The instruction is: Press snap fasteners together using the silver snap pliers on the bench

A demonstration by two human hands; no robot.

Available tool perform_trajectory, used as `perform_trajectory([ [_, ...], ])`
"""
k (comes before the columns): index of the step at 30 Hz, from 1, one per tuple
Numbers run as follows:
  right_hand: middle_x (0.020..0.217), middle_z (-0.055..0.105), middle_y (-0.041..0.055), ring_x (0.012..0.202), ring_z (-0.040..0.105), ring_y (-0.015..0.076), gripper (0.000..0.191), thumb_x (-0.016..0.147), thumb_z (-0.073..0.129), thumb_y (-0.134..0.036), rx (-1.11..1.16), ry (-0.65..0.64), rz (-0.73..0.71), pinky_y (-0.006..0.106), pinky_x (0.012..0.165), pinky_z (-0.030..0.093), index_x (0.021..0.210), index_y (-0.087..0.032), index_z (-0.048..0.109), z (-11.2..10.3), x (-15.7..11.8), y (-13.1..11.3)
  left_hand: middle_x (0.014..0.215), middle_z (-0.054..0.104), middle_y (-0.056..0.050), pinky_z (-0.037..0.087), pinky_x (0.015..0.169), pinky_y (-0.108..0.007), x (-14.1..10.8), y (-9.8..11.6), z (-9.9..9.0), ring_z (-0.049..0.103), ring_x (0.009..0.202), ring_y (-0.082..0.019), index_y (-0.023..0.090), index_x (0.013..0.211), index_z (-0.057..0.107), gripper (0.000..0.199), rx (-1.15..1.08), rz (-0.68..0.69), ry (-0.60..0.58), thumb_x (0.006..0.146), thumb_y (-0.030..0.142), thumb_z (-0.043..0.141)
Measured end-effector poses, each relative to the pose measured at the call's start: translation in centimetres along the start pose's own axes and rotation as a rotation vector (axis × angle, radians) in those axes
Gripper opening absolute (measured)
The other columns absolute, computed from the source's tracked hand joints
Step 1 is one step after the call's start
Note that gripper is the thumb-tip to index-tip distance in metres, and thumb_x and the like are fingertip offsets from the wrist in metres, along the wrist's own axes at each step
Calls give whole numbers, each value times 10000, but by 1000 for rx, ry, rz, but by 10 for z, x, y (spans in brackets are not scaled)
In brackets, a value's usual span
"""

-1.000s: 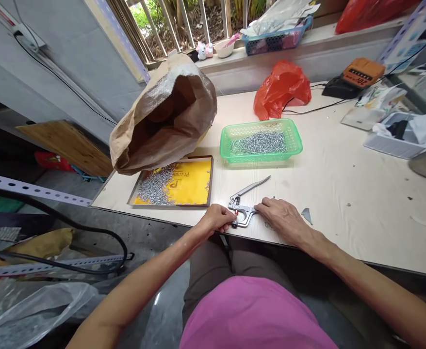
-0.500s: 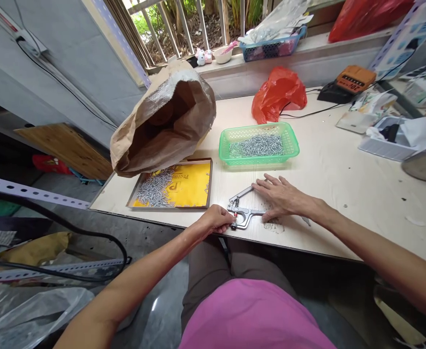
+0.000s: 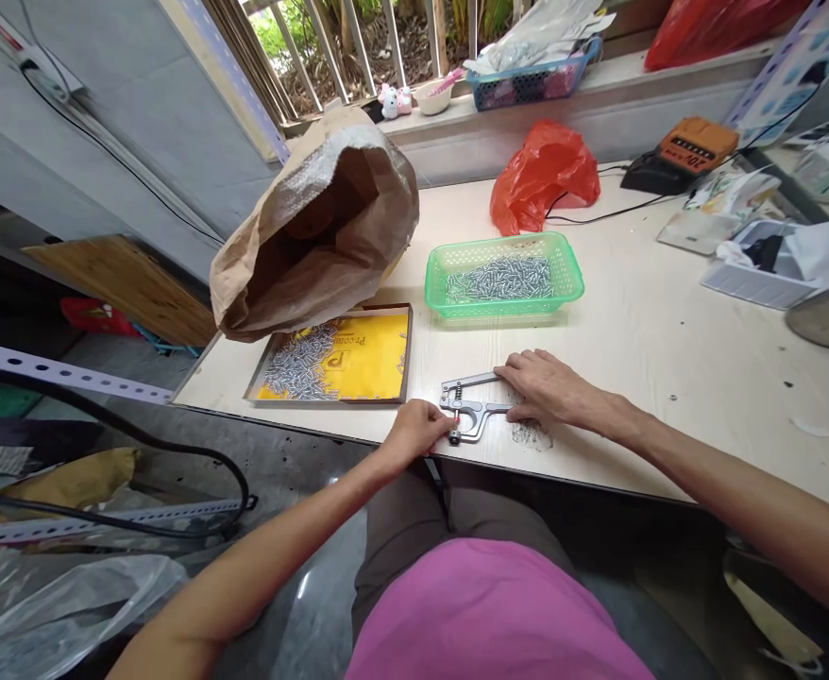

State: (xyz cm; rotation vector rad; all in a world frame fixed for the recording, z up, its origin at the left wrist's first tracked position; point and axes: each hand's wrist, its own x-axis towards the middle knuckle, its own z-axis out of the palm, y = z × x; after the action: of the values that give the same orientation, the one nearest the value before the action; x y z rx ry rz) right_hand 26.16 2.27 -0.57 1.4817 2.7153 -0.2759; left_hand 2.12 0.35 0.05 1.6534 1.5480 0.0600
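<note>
Since the previous frame, the right hand (image 3: 546, 385) has drawn the upper handle (image 3: 477, 381) of the hand pliers (image 3: 472, 424) down closer to the lower handle (image 3: 498, 409). The pliers lie on the bench (image 3: 619, 312), on the person's side of the green basket (image 3: 503, 310). The right hand's grip is wrapped around the pliers, fingers over the upper handle and thumb at the lower one. The left hand (image 3: 418, 433), forward and left of the basket, has its fingertips gathered at the red part of the tool's head; whether that grip is closed on something small, I cannot tell. Small metal pieces (image 3: 510, 279) fill the basket's floor. Left of the basket and nearer the person sits a shallow tray (image 3: 379, 368); a paper bag (image 3: 301, 293) leans left of the basket, and a red plastic bag (image 3: 546, 175) lies just behind it.
</note>
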Motion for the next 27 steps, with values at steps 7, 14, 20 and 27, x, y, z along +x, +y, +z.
perform_trajectory([
  [7, 994, 564, 114, 919, 510, 234, 427, 763, 684, -353, 79, 12, 2, 341, 802, 405, 1109, -132, 566, -1, -8, -7, 1306, 516, -136, 390, 991, -359, 17, 28, 20, 428, 1218, -255, 127, 1241, 510, 550, 499, 675, 233, 755, 293, 708],
  [14, 1099, 559, 137, 998, 505, 282, 622, 692, 723, -492, 54, -28, 78, 358, 786, 426, 1178, -148, 542, -2, -13, 2, 1173, 566, -112, 432, 890, -372, 48, 41, 15, 497, 1049, -262, 127, 1282, 439, 650, 680, 719, 118, 761, 436, 676],
  [20, 930, 603, 93, 880, 552, 227, 262, 797, 664, -350, -23, -52, 66, 321, 748, 382, 955, -145, 620, -3, -15, -8, 1006, 581, -75, 445, 768, -335, 43, 50, 20, 499, 993, -244, 167, 1042, 591, 367, 756, 693, 91, 802, 440, 640],
  [27, 871, 615, 73, 819, 556, 182, 186, 918, 487, -274, 17, 24, 123, 285, 713, 366, 879, -155, 624, 7, -27, -18, 958, 614, -63, 460, 738, -344, 33, 54, 26, 519, 997, -241, 173, 931, 641, 201, 752, 615, 95, 890, 340, 536],
])
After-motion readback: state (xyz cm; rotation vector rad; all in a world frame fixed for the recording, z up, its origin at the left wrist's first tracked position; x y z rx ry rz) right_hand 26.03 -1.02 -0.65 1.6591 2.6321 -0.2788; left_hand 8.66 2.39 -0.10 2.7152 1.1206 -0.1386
